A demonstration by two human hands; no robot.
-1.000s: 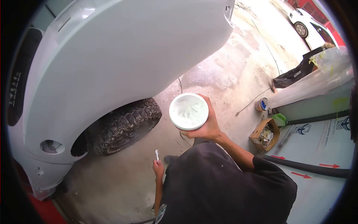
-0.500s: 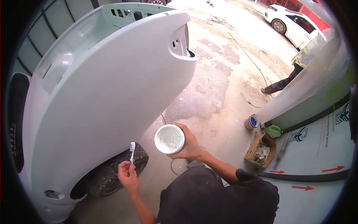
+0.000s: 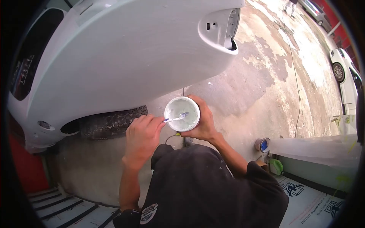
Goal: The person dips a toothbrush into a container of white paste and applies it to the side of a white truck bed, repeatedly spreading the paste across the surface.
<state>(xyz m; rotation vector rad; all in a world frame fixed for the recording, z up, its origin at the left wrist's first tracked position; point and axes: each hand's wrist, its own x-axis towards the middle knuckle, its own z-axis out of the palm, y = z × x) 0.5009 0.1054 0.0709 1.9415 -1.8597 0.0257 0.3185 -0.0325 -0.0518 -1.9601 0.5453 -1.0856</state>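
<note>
A white tub (image 3: 173, 110) with pale paste inside is held by my right hand (image 3: 204, 121), whose fingers wrap round its right side. My left hand (image 3: 145, 136) pinches the handle of a white and blue toothbrush (image 3: 175, 119) at the tub's left edge. The bristled head of the brush is inside the tub, over or in the paste; I cannot tell how deep. Just beyond both hands is a large white car body panel (image 3: 129, 57), with a dark tire (image 3: 110, 123) under it to the left.
A can with blue inside (image 3: 262, 144) and a green container (image 3: 276, 166) stand on the floor at the right, beside plastic sheeting (image 3: 315, 150). A cable (image 3: 297, 91) runs across the ground. A white car (image 3: 344, 81) and a person's legs (image 3: 291, 8) are farther off.
My left hand has moved up and right, bringing the toothbrush from beside the tire into the tub. My right hand still holds the tub. The view has turned.
</note>
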